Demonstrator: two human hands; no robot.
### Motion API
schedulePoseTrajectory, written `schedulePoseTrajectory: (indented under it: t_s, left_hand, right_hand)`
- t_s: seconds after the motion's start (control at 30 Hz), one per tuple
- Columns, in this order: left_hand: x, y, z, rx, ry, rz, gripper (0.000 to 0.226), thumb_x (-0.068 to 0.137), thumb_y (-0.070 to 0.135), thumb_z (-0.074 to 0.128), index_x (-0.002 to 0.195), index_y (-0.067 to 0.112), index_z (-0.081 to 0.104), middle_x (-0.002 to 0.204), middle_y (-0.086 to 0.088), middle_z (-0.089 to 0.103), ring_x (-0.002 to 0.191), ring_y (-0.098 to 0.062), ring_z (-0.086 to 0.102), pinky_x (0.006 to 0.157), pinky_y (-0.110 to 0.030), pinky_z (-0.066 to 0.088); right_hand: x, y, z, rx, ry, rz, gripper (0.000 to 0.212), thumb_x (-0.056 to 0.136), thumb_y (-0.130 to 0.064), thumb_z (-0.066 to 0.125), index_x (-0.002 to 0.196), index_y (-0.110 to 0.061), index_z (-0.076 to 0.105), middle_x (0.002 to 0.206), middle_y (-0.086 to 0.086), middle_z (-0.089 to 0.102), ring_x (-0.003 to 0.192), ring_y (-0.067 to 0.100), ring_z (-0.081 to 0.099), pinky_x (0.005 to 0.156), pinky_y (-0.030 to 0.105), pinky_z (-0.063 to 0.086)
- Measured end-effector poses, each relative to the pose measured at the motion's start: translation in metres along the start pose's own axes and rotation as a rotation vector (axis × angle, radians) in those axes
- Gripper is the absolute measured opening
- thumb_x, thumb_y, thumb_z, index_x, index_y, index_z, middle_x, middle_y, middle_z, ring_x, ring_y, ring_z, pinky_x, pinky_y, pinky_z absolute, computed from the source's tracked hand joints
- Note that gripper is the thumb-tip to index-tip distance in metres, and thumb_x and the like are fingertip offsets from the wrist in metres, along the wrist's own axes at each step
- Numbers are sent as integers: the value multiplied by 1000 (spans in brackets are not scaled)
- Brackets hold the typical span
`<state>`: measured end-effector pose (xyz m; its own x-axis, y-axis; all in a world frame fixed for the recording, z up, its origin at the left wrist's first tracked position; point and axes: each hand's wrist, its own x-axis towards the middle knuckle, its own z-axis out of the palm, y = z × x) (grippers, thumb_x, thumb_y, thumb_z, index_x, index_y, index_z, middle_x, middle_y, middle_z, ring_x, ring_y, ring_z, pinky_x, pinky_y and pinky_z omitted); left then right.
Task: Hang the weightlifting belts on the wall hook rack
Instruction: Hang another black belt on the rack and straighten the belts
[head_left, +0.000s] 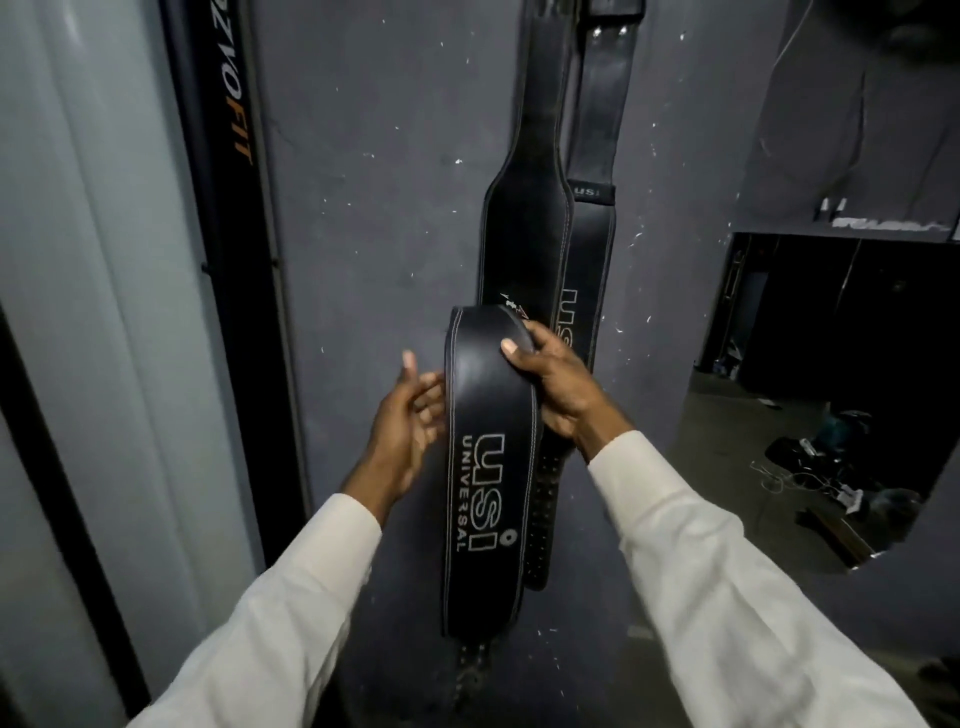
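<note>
A black leather weightlifting belt (485, 483) printed "USI UNIVERSAL" is folded over at its top and hangs down in front of me. My right hand (553, 382) grips its folded upper edge, thumb on the front face. My left hand (408, 423) is beside the belt's left edge with relaxed fingers, holding nothing. Behind, two more black belts hang flat against the grey wall: one on the left (527, 223) and one on the right (595, 156) with a "USI" loop. The hook rack at their tops is cut off by the frame.
A black upright post (228, 208) with orange lettering stands left of the wall panel (374, 208). To the right, a mirror or opening (831, 364) shows a dim floor with bags and cables.
</note>
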<state>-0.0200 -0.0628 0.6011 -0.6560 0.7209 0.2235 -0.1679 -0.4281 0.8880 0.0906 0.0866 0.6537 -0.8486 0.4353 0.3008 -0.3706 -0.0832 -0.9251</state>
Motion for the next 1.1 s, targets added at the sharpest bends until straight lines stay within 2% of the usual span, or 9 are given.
schedulePoseTrajectory:
  t_s: [0.13, 0.23, 0.3, 0.47, 0.63, 0.77, 0.93, 1.03, 1.1]
  left_hand:
    - [40, 47, 0, -230, 48, -126, 96, 78, 82, 43, 118, -4, 58, 104, -18, 72, 96, -28, 71, 79, -36, 59]
    - [47, 58, 18, -103, 122, -74, 30, 97, 37, 58, 95, 8, 61, 69, -2, 70, 63, -12, 68, 56, -24, 59]
    - [44, 53, 28, -1, 137, -9, 10, 97, 12, 58, 88, 14, 62, 59, 6, 65, 57, -8, 58, 51, -21, 54]
    - [18, 20, 40, 169, -16, 158, 30, 98, 5, 52, 125, 17, 60, 88, 4, 71, 69, -5, 65, 57, -20, 51]
    - [12, 1, 35, 292, 54, 208, 16, 103, 19, 47, 113, 14, 59, 96, -7, 63, 71, -14, 61, 51, -22, 53]
    - [49, 46, 23, 52, 134, -70, 54, 102, 49, 42, 133, 6, 49, 116, -14, 61, 107, -31, 64, 86, -42, 58]
    - [81, 67, 26, 46, 224, -74, 29, 101, 17, 55, 118, -6, 56, 106, -18, 69, 85, -26, 69, 83, -42, 60]
    - [83, 59, 34, 197, 231, 52, 33, 97, 4, 56, 129, -1, 52, 106, -11, 64, 101, -27, 65, 95, -44, 55]
    - [80, 55, 36, 280, 208, 139, 49, 95, 1, 57, 142, 6, 45, 111, -6, 64, 111, -25, 64, 102, -41, 52]
  right_hand:
    - [-18, 7, 1, -54, -183, 6, 30, 94, 4, 56, 121, -11, 55, 105, 6, 71, 94, 19, 70, 80, 34, 59]
    - [-26, 12, -10, -68, -197, 57, 25, 93, 2, 59, 113, -14, 57, 106, 7, 69, 96, 20, 69, 84, 33, 59]
    - [-25, 12, -17, -26, -186, 99, 18, 92, -13, 66, 110, -15, 61, 107, 8, 68, 97, 20, 68, 85, 33, 59]
    - [4, -8, -9, 38, 61, 121, 43, 93, -47, 60, 111, -8, 65, 87, 8, 71, 77, 19, 68, 72, 34, 61]
    - [23, -9, 5, -198, 229, -3, 32, 97, 1, 55, 129, -2, 57, 89, 7, 71, 74, 13, 69, 68, 21, 59]
    - [4, 7, 6, -183, 140, -50, 42, 95, 7, 54, 135, -5, 53, 105, 10, 71, 89, 17, 70, 81, 25, 58]
    - [-2, 19, 4, -180, 70, 1, 38, 93, 2, 59, 128, -15, 59, 107, 7, 73, 99, 22, 69, 91, 41, 55]
    - [6, 10, 7, -179, 133, 53, 19, 94, -33, 65, 108, -20, 65, 91, 6, 65, 89, 25, 63, 79, 37, 57]
    - [18, -1, 14, -168, 234, 18, 44, 92, -55, 59, 116, -18, 64, 103, 7, 70, 94, 24, 69, 81, 36, 59]
